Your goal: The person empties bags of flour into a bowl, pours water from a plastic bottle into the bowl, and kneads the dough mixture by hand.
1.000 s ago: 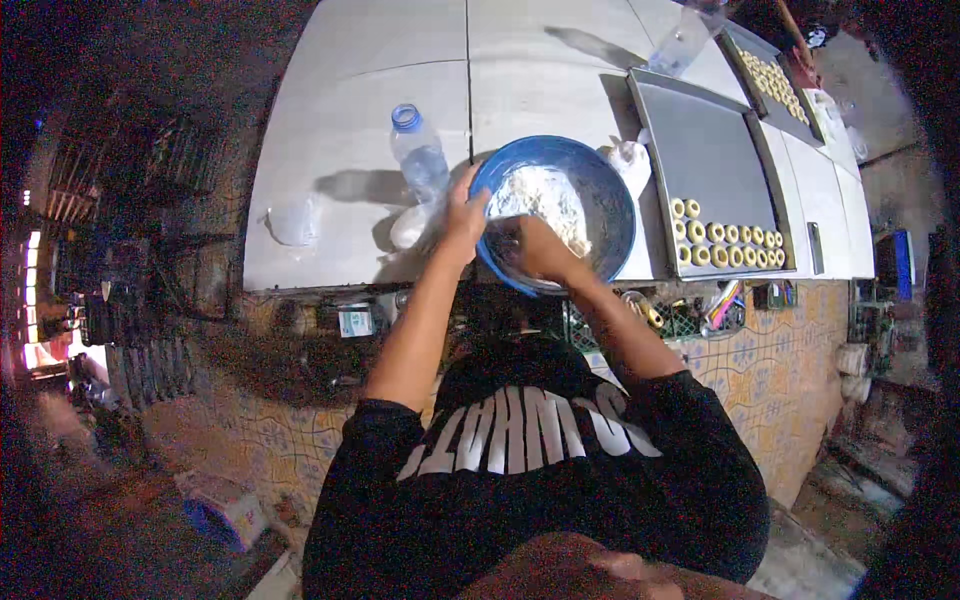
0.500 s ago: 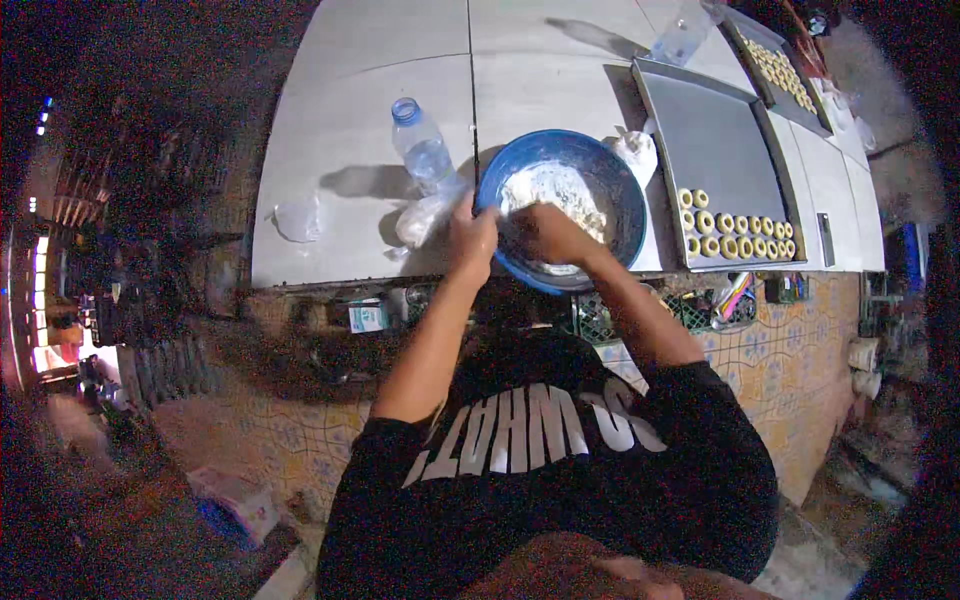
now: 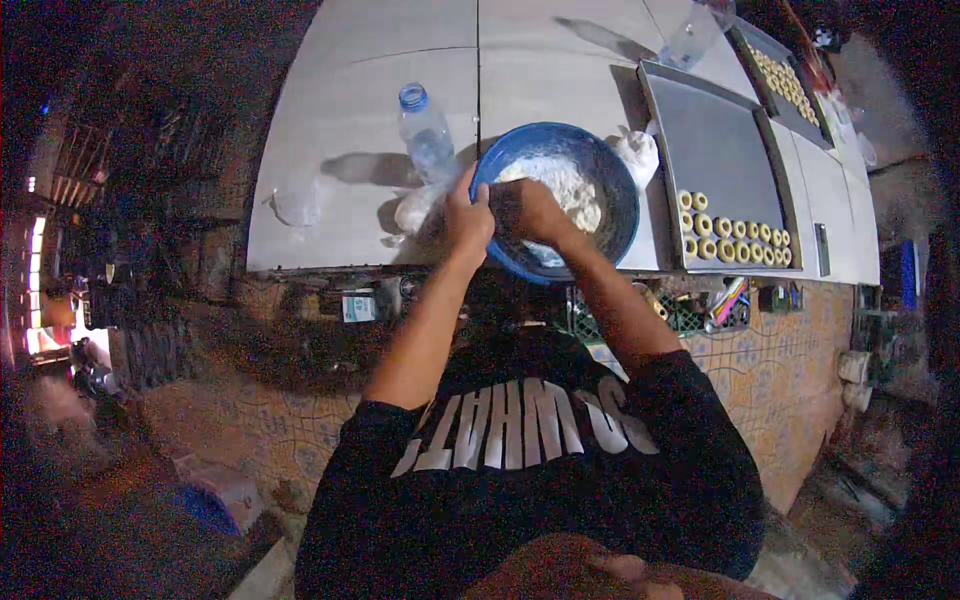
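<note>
A blue bowl [image 3: 625, 170] with white flour and pale, clumpy dough [image 3: 572, 190] inside sits at the table's near edge. My left hand [image 3: 468, 215] grips its left rim, thumb up along the edge. Inside the bowl, against the left side of the mixture, is my right hand [image 3: 535, 212]; its fingers are dark and blurred, so their shape cannot be made out. Just left of the bowl a knotted plastic bag of something white [image 3: 415, 210] lies beside my left hand. Behind that bag stands an uncapped clear plastic bottle [image 3: 427, 135] with a blue neck ring.
Right of the bowl are another white bag [image 3: 637, 158] and a metal tray [image 3: 715, 130] with rows of ring-shaped dough pieces [image 3: 740, 230]. A second filled tray [image 3: 785, 85] and a bottle [image 3: 690, 40] lie farther back. Crates [image 3: 690, 315] sit under the table [image 3: 370, 40].
My right hand has shifted leftward within the bowl, toward its left wall. My left hand keeps its hold on the rim. The whole view has moved slightly.
</note>
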`<state>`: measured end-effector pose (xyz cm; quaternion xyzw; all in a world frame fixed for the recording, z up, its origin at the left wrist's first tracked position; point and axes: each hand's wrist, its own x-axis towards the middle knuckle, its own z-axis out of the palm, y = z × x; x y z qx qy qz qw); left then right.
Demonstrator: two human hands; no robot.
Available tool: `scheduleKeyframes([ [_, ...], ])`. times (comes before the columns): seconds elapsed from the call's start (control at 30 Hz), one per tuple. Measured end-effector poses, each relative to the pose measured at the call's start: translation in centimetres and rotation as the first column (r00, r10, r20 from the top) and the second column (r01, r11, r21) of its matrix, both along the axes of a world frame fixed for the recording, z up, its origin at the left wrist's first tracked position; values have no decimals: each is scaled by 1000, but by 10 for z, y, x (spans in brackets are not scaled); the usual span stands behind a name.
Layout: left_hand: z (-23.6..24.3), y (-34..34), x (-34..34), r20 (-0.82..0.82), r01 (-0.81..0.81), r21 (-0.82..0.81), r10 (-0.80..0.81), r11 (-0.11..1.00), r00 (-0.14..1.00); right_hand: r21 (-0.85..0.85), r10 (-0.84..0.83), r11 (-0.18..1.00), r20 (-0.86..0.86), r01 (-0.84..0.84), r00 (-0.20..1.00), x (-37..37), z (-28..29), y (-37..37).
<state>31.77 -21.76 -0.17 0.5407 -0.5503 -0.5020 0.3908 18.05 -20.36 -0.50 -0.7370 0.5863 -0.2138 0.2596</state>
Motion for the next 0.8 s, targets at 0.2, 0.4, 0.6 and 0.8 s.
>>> scheduleKeyframes([
  [0.2,-16,2,0,59,-76,65,72,995,996,22,-84,996,30,83,996,-9,19,12],
  [0.4,-31,-27,5,-353,101,102,-59,990,934,277,-26,961,59,9,998,2,35,55],
  [0.6,8,-11,2,144,39,-53,-31,998,989,134,31,991,-138,-13,990,15,-1,14],
  [0.8,-21,12,1,-43,-102,44,104,994,994,-64,-97,994,-99,91,990,-1,-3,-11],
])
